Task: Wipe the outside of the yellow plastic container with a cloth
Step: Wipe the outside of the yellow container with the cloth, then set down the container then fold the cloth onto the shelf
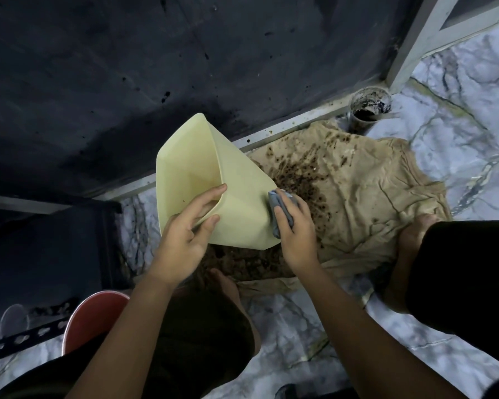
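Wiping is under way: the left hand (185, 226) pinches the container (236, 197) rim, holding it tilted above the stained sheet (357, 197), while the right hand (294, 226) presses a bunched cloth (277, 214) to its outer wall, which next needs turning.

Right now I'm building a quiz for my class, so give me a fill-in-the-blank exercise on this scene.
1. The left hand grips the yellow container by its ____.
2. The right hand presses a ____ cloth against the container's outside.
3. The tan sheet on the floor is spattered with ____ stains.

Missing words: rim; grey; brown
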